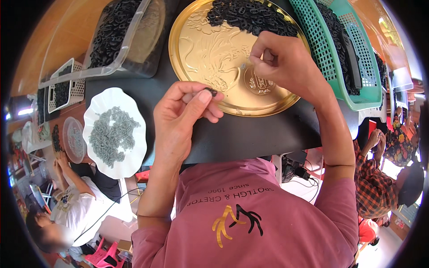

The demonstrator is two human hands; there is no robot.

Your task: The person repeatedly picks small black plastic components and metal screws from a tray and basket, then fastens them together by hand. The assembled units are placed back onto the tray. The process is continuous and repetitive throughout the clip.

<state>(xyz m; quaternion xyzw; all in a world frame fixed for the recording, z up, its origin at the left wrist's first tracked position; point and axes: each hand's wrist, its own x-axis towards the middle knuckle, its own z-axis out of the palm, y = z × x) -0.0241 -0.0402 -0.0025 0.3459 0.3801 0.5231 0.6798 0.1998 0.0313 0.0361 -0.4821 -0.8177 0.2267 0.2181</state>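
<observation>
My left hand [185, 107] pinches a small black part [211, 92] between thumb and fingertips, just over the near rim of a round gold tray [196, 53]. Over the tray's right side, my right hand [283, 60] is closed with its fingers curled together; whatever they hold, if anything, is hidden. A heap of small black plastic parts [250, 17] lies along the tray's far side. Left of my left hand, a white scalloped plate [136, 156] carries a pile of small grey screws [111, 134].
A clear plastic bin [123, 56] of black parts stands at the far left. On the right, a green perforated basket [368, 96] holds more, with a long black piece [351, 62]. Other people sit at both sides, near a white basket [80, 82] and a round clear tub [73, 138].
</observation>
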